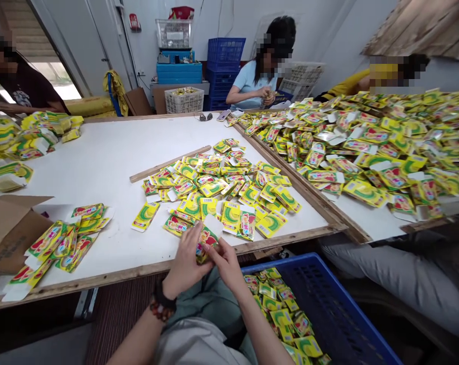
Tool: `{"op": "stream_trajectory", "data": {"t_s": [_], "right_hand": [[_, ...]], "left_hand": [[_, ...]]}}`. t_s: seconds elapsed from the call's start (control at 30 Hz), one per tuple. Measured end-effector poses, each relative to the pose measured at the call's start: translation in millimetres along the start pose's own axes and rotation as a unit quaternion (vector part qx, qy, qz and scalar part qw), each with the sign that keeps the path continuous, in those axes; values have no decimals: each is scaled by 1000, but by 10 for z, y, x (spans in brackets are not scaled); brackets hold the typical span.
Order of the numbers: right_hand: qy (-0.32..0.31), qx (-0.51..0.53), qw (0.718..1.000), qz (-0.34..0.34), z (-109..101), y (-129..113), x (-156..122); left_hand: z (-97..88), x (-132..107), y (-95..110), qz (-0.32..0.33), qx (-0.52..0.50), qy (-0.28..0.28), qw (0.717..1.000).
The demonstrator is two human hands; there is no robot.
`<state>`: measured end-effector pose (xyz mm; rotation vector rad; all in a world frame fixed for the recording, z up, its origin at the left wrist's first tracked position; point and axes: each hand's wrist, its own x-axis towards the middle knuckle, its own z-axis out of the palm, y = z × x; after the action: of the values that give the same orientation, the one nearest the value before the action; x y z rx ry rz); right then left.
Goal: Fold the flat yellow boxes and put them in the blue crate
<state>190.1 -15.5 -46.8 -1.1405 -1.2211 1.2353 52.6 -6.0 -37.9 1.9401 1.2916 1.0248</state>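
Note:
Both my hands meet at the near edge of the white table [108, 167]. My left hand [186, 261] and my right hand [225, 263] are closed together on one small yellow and green printed carton [208, 235], held just above the wooden rim. A loose heap of the same flat cartons [222, 187] lies on the table right behind it. A bead bracelet sits on my left wrist.
A blue crate [328, 304] with folded cartons stands at my right knee. A stack of cartons [58, 243] and a cardboard box [5, 228] lie at the left. A large carton heap [374, 147] covers the adjoining right table. Three other people sit around the tables.

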Motion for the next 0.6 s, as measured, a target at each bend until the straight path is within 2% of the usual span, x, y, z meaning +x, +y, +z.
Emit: {"op": "stream_trajectory", "data": {"t_s": [0.1,0.2,0.3,0.4,0.5,0.6], "right_hand": [[22,-14,1000,14,-105,10,-82],[71,-30,996,33,-150,13,-90],[95,-22,994,49,-156,-9,-39],[87,-5,995,48,-161,-70,-9],[29,-15,999,34,-176,-156,-76],[-20,-67,998,7,-170,-229,-216]], "left_hand": [[358,-42,-24,-15,-2,34,999],[528,-105,4,-31,6,71,997],[581,-143,-3,-30,17,85,996],[598,-142,-66,3,17,103,995],[590,-132,-134,72,0,102,992],[579,-148,-177,131,-40,91,986]]}}
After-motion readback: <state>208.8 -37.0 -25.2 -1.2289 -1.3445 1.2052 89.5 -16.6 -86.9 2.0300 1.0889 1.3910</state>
